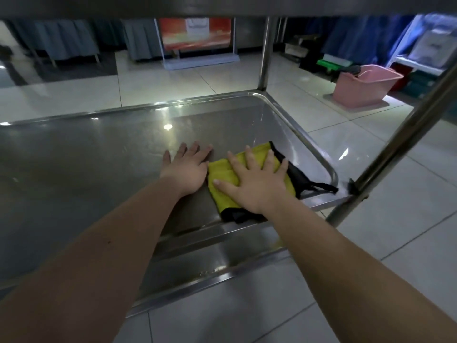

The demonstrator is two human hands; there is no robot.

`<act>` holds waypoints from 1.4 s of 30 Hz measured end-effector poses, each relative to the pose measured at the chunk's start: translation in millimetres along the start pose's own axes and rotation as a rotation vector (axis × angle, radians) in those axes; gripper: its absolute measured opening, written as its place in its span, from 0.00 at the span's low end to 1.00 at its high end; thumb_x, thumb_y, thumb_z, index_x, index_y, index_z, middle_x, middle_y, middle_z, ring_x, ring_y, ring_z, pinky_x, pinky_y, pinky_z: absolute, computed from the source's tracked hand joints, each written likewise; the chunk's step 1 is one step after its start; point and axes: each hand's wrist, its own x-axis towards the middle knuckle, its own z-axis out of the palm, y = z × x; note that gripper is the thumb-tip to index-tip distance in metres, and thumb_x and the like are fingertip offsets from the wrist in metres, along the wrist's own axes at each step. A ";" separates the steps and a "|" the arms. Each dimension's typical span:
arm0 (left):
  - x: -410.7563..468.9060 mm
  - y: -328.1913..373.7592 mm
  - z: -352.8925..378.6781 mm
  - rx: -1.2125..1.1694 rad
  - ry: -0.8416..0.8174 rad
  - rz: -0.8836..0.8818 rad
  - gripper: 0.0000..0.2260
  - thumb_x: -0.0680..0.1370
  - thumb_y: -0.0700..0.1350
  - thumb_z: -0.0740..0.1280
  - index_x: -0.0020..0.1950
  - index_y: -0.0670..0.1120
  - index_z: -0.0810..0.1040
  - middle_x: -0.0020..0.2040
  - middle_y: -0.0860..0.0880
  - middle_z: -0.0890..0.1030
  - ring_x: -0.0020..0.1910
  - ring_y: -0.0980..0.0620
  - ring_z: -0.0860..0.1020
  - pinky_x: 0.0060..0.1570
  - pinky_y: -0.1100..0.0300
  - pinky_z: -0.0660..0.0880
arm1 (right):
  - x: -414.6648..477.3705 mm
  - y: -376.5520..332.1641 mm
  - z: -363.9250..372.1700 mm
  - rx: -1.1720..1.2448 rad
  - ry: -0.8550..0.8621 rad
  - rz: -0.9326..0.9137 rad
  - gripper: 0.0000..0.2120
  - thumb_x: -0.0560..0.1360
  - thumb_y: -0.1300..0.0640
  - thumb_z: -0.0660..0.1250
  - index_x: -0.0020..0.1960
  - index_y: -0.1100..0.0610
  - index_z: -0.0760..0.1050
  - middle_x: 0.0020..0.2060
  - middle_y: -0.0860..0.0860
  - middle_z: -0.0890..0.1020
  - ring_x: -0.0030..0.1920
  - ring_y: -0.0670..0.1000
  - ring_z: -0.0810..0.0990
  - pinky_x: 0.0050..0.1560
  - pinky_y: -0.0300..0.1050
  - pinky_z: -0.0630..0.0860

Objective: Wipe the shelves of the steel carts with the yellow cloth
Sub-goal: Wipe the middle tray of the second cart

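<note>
A folded yellow cloth point(223, 178) with black edging lies on the lower steel shelf point(86, 164) of a cart, near the shelf's right end. My right hand point(254, 180) lies flat on top of the cloth, fingers spread and straight, pressing it down. Just left of the cloth, my left hand point(186, 167) rests flat on the bare steel, fingers straight and pointing away from me. A black strip of the cloth point(319, 186) trails toward the shelf's right rim.
The upper shelf's underside point(222, 6) spans the top of the view. Steel cart posts stand at the back right point(265, 53) and front right point(400, 142). A pink plastic basin point(363, 86) sits on the tiled floor to the right. A red display stand point(197, 40) is behind.
</note>
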 end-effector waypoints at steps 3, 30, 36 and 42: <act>-1.3 -3.5 -9.9 -0.128 0.038 0.012 0.21 0.84 0.48 0.50 0.77 0.59 0.57 0.80 0.53 0.51 0.79 0.48 0.47 0.75 0.43 0.42 | -8.3 -5.3 -4.5 0.051 0.023 -0.036 0.38 0.70 0.23 0.36 0.76 0.36 0.38 0.79 0.49 0.40 0.75 0.68 0.36 0.64 0.75 0.29; 34.7 -56.1 -1.3 -0.430 0.240 -0.127 0.21 0.84 0.51 0.49 0.78 0.59 0.55 0.80 0.53 0.50 0.78 0.51 0.40 0.75 0.52 0.38 | 101.2 -48.5 -2.2 0.047 -0.028 -0.200 0.39 0.64 0.19 0.36 0.73 0.28 0.44 0.78 0.39 0.46 0.77 0.63 0.38 0.65 0.75 0.30; 27.9 -45.0 -1.9 0.004 0.129 -0.107 0.24 0.83 0.55 0.46 0.79 0.54 0.50 0.80 0.50 0.46 0.78 0.45 0.42 0.75 0.45 0.42 | 123.8 85.3 -17.8 0.066 0.001 0.134 0.40 0.64 0.18 0.37 0.74 0.29 0.44 0.78 0.40 0.46 0.77 0.63 0.42 0.68 0.74 0.36; 25.5 -40.4 -3.3 0.021 0.107 -0.159 0.25 0.84 0.53 0.45 0.80 0.49 0.46 0.80 0.48 0.44 0.78 0.50 0.43 0.76 0.50 0.41 | 136.7 70.0 -22.5 0.074 0.018 0.279 0.38 0.69 0.22 0.39 0.76 0.35 0.45 0.79 0.45 0.46 0.75 0.69 0.39 0.66 0.78 0.35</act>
